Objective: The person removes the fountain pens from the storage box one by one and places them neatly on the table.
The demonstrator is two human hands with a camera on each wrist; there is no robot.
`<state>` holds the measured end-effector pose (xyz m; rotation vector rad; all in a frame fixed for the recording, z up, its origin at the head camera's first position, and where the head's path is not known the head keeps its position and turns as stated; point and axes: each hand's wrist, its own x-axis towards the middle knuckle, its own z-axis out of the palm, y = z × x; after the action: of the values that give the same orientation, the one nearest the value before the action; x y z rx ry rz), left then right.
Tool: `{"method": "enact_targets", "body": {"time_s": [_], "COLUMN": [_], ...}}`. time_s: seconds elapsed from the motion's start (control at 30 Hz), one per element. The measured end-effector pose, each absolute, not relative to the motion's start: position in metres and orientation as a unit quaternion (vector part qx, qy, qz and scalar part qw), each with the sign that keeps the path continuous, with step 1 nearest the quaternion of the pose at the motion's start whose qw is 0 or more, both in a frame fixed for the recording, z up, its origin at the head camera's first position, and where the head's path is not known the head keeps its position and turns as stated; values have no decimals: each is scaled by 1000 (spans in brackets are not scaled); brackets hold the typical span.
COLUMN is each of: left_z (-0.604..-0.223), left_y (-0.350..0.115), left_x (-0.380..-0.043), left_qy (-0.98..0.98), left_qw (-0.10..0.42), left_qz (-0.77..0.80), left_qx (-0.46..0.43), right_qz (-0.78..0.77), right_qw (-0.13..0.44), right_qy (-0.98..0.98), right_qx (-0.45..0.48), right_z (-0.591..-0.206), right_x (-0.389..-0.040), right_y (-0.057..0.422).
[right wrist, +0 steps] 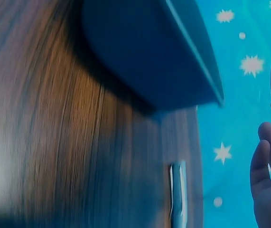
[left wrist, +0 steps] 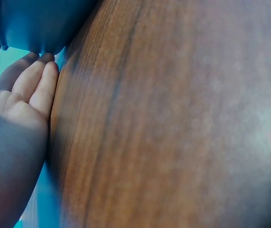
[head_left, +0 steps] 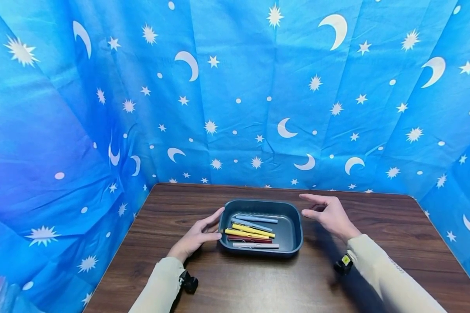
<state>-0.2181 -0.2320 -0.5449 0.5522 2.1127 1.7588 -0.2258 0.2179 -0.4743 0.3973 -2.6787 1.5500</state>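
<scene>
Head view, and what a backdrop we have: a bright blue curtain [head_left: 235, 113] wraps the far and left sides, creased in long folds and scattered with white crescents, stars and dots. In front of it stretches the table [head_left: 235, 287], dark brown with streaky wood grain, rounded at its far corners, a soft gleam on the near side of the tray. And there's that dark tray [head_left: 293, 250], round-cornered, right around the table's middle!

Inside, pens lie mostly crosswise, far to near: two blue pens [head_left: 257, 218], two yellow pens [head_left: 254, 231], a dark red pen [head_left: 250, 239] and a pale pen [head_left: 256, 246], bunched toward the left.

The left hand [head_left: 197, 234] is at the tray's left wall, fingers extended and touching it, thumb on the nearer part. Across on the right, the right hand [head_left: 330, 215] is holding nothing, thumb and forefinger parted, just beside the tray. The right wrist view adds a slim, pale blue-grey object [right wrist: 178, 194] on the table near its far edge, too blurred to name.

Lettering? Dark characters run along the right sleeve [head_left: 387, 278], too small to read; any marks on the pens are too fine to make out.
</scene>
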Motion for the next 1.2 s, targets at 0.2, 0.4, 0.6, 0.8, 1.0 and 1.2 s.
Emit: {"method": "enact_targets", "body": {"time_s": [0.2,0.4,0.6,0.8,1.0,1.2], "left_z": [-545,-545,-546,-547,-547,-545], "left_y": [-232,-233,-233,-234,-233,-232], "left_x": [-218,-218,-219,-220,-219,-218], "left_qy": [742,742,742,741,743,741], "left_qw": [166,167,165,166,167,167], "left_qz": [618,619,619,619,617,618], "left_qx": [200,198,197,199,201,203], "right_qz": [515,498,466,458,436,426], "right_qw": [-11,-19,-22,-46,-52,-52], "right_qy": [-845,-850,-861,-867,-879,-882], "right_qx": [144,172,202,192,185,192], "right_z": [-469,-470,-474,-476,-479,-483], "right_x": [-224,-226,-230,-233,-238,-242], "right_y": [194,171,153,142,134,127]}}
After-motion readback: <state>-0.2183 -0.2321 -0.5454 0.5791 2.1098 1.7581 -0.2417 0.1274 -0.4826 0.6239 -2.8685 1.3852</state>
